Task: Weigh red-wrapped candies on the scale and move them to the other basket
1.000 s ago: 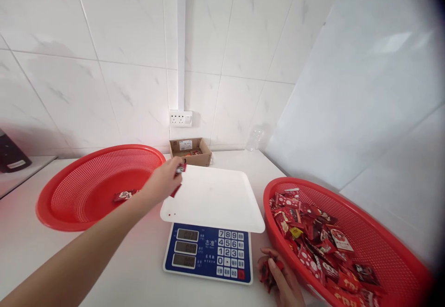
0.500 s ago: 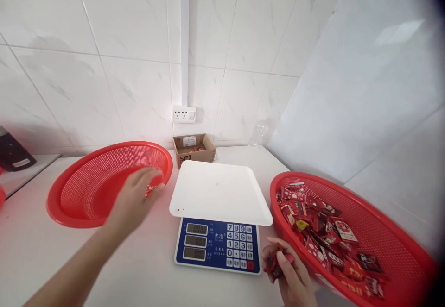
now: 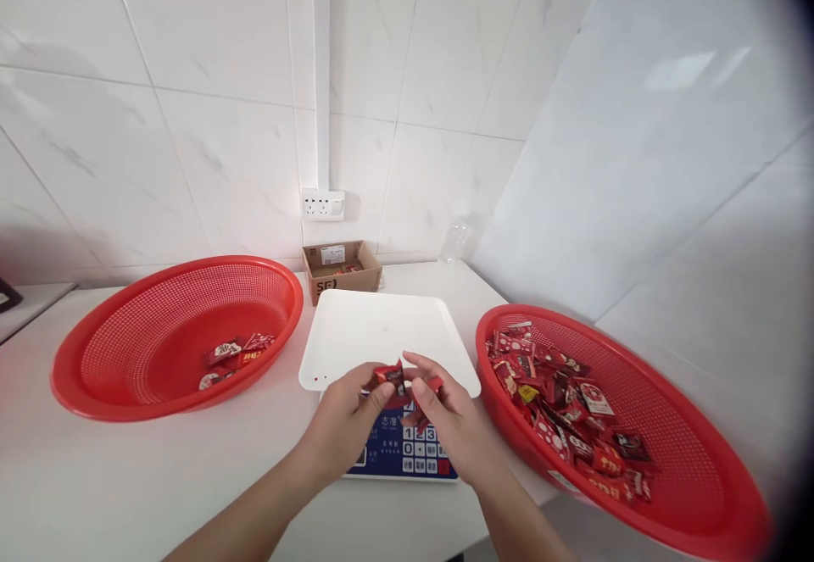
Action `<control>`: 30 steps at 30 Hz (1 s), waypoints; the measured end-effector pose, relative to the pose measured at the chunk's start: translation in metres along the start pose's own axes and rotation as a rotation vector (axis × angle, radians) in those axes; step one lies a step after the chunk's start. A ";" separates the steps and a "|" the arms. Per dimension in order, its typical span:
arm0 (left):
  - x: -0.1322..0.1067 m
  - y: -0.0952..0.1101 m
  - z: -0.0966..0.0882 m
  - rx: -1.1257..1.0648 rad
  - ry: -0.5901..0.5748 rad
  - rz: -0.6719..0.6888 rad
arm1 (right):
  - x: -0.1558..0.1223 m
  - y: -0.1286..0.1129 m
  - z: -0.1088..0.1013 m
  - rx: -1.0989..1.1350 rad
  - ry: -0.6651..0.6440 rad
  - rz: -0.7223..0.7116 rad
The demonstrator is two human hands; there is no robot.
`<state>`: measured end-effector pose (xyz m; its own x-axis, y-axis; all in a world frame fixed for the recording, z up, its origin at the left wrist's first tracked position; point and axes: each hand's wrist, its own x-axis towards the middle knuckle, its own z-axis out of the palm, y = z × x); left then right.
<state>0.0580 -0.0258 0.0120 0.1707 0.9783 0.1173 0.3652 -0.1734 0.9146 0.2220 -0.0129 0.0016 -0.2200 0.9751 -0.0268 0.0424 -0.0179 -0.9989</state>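
Note:
Both my hands meet over the front of a white weighing scale (image 3: 385, 329), partly covering its blue keypad. My left hand (image 3: 347, 418) pinches a small red and dark candy packet (image 3: 393, 375) between thumb and fingers. Close beside it, my right hand (image 3: 454, 422) is closed around more red packets (image 3: 420, 405); how many is hidden. Several red packets (image 3: 225, 350) lie in the red plastic basket (image 3: 95, 392) on the left. The right red basket (image 3: 712, 460) holds a larger heap of wrapped packets (image 3: 576, 409).
Behind the scale stands a small open cardboard box (image 3: 343, 285) with a few packets in it. A clear plastic container (image 3: 455, 242) is near the wall corner. A wall socket (image 3: 323, 204) sits above the box. Everything rests on a white table (image 3: 242, 469).
My left hand has come from the left basket to the scale, where packets now show in that basket. My right hand has moved left and up, bringing its packets to the left hand.

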 end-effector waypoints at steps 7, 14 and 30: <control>0.027 -0.013 -0.013 0.292 0.103 -0.068 | 0.021 0.007 -0.014 -0.027 0.160 -0.079; 0.044 -0.023 -0.012 0.534 0.117 0.042 | 0.022 0.019 -0.021 -0.148 0.096 -0.104; -0.065 -0.051 0.005 0.427 -0.100 0.442 | 0.037 0.017 -0.027 -0.842 0.103 -0.300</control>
<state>0.0330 -0.0813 -0.0439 0.4665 0.7920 0.3939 0.5705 -0.6097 0.5503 0.2413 0.0291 -0.0150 -0.2501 0.9286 0.2743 0.7063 0.3687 -0.6043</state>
